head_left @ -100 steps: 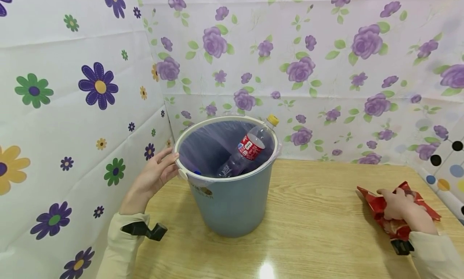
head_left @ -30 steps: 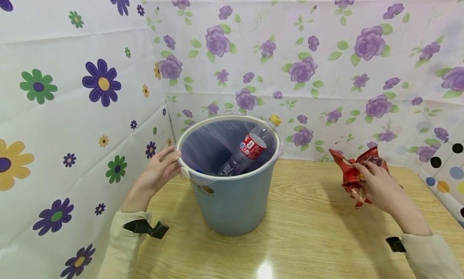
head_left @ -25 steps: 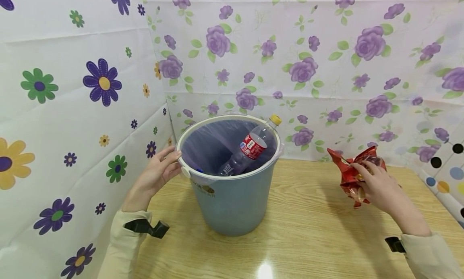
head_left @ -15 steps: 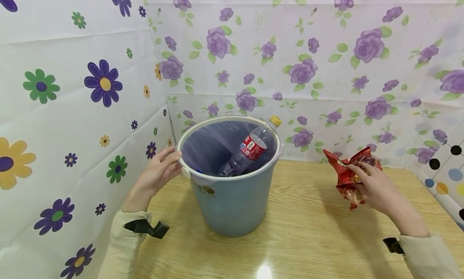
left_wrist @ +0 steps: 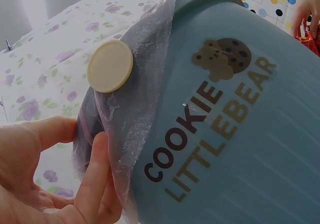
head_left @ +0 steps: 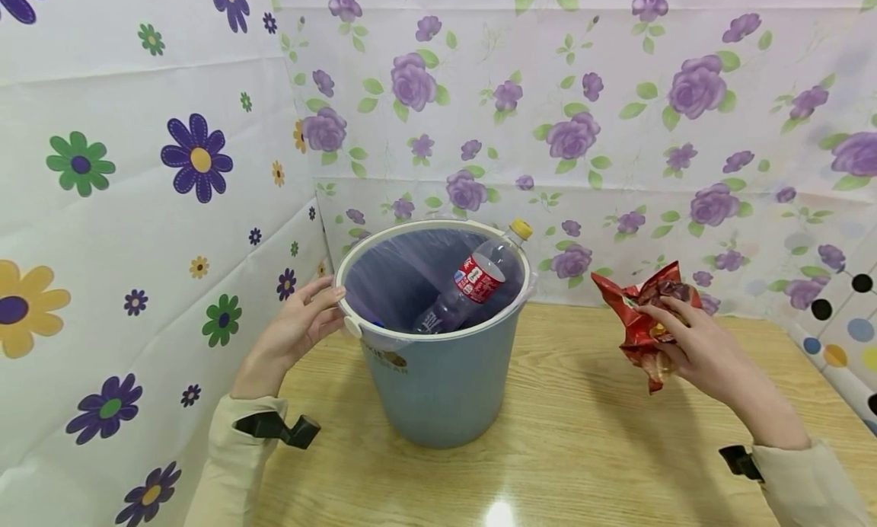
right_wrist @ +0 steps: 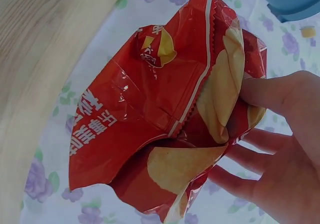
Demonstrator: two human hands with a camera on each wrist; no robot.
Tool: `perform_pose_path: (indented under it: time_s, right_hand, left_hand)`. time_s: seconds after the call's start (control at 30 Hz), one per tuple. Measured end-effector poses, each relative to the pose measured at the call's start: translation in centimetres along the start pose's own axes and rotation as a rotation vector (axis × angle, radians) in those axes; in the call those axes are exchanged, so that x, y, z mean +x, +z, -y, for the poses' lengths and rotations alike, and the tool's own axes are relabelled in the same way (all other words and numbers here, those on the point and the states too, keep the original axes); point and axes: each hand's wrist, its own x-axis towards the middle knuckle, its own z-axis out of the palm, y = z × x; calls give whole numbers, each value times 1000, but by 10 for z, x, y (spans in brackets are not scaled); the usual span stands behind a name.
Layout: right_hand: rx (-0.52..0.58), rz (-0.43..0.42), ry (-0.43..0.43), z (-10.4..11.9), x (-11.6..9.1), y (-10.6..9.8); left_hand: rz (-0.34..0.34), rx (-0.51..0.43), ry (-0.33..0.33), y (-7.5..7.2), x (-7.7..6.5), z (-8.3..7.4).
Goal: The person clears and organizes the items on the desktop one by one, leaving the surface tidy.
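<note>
A blue-grey trash bin (head_left: 438, 390) with a cream rim and thin plastic liner stands on the wooden table. My left hand (head_left: 294, 333) holds its left rim; in the left wrist view, thumb and fingers (left_wrist: 97, 159) lie at the liner's edge. A clear plastic bottle (head_left: 479, 279) with red label and yellow cap leans in the bin, its neck above the rim. Above the table at right, my right hand (head_left: 712, 352) pinches a crumpled red snack bag (head_left: 644, 314). In the right wrist view, the thumb presses the snack bag (right_wrist: 150, 99) from one side, fingers behind it.
The wooden table (head_left: 569, 451) extends around the bin. Flowered cloth walls (head_left: 603, 93) stand behind and at left, and a dotted cloth (head_left: 846, 321) hangs at the right edge. A small blue thing (head_left: 377, 323) shows inside the bin.
My right hand has lifted the red snack bag from the table's right side and carried it left toward the bin. My left hand and the bin have stayed put.
</note>
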Motion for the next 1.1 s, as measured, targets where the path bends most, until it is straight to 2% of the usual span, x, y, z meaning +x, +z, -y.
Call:
perform_pose_path:
  time_s: [0.43, 0.77, 1.1]
  right_hand:
    - [13, -75, -62, 9, 6, -8]
    - [20, -172, -97, 12, 20, -15]
    - [37, -184, -114, 16, 25, -19]
  left_hand:
    - [-11, 2, 0, 0, -1, -1]
    - [-14, 6, -1, 1, 0, 0]
    - [-17, 6, -11, 1, 0, 0]
